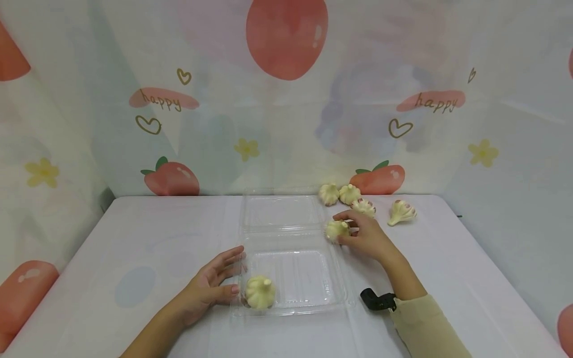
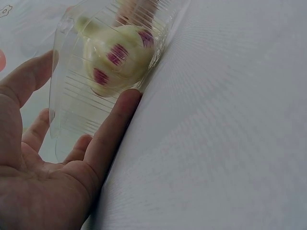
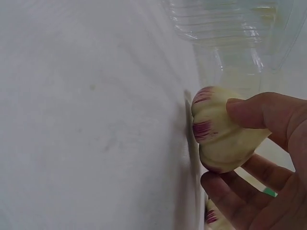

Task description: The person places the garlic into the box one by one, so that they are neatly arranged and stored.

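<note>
Left fingers [image 1: 226, 257], spread, touch the box [image 1: 297, 280] at its left edge; right fingers [image 3: 220, 189] pinch garlic [image 3: 223, 136] beside its right edge.

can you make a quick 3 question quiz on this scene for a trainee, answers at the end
1. Multiple choice: where in the clear container does its one garlic bulb sit, as the person sees it?
A) near left corner
B) far right corner
C) exact centre

2. True or false: the right hand holds nothing.

3. Count: how many loose garlic bulbs, neither held nor in the container, show in the head view?

Key:
1. A
2. False; it pinches another garlic bulb between thumb and fingers.
3. Four
</note>
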{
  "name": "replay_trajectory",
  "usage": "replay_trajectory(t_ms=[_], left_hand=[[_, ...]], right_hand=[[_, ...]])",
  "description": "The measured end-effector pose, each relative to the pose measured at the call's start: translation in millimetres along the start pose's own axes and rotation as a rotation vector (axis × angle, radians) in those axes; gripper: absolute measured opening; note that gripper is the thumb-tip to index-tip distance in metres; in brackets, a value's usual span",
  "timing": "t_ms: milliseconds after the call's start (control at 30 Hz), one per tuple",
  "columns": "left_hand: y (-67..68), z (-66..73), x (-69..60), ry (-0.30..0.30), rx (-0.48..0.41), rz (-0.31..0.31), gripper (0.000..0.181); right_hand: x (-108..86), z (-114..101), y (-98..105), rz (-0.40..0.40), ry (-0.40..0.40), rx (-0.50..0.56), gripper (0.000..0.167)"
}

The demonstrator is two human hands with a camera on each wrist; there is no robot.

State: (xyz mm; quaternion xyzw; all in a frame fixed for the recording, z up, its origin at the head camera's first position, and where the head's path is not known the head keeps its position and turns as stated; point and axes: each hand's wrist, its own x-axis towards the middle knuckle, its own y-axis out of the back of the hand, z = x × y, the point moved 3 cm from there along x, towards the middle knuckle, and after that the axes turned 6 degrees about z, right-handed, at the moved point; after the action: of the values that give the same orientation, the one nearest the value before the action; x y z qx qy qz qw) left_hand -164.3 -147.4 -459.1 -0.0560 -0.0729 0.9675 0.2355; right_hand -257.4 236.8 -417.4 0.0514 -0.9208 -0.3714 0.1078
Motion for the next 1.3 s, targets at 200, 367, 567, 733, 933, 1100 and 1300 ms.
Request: replay_trajectory(t_ms=[200, 367, 567, 733, 933, 1100, 1300], left_hand=[[-0.1, 0.2, -0.4, 0.001, 0.002, 0.004, 0.080], [0.3, 0.1, -0.1, 0.000, 0.005, 0.007, 0.080], [-0.1, 0.9, -0.7, 0.002, 0.007, 0.006, 0.080], [-0.6, 1.6, -1.3, -0.002, 0.008, 0.004, 0.080], [-0.4, 0.7, -1.4, -0.004, 0.005, 0.005, 0.080], [0.3, -0.4, -0.9, -0.005, 0.003, 0.006, 0.080], [0.6, -0.7, -0.2, 0.000, 0.002, 0.007, 0.080]], right_hand=[[-0.7, -3, 5, 0.007, 0.002, -0.009, 0.044], [-1.6, -8, 10, 0.018, 0.014, -0.004, 0.044], [-3.5, -17, 16, 0.029, 0.015, -0.007, 0.046], [-5.3, -26, 21, 0.042, 0.020, -0.028, 0.046], [-6.8, -32, 25, 0.046, 0.033, -0.039, 0.046], [-6.7, -35, 27, 0.053, 0.048, -0.015, 0.047], [-7.0, -40, 29, 0.060, 0.089, -0.003, 0.046]])
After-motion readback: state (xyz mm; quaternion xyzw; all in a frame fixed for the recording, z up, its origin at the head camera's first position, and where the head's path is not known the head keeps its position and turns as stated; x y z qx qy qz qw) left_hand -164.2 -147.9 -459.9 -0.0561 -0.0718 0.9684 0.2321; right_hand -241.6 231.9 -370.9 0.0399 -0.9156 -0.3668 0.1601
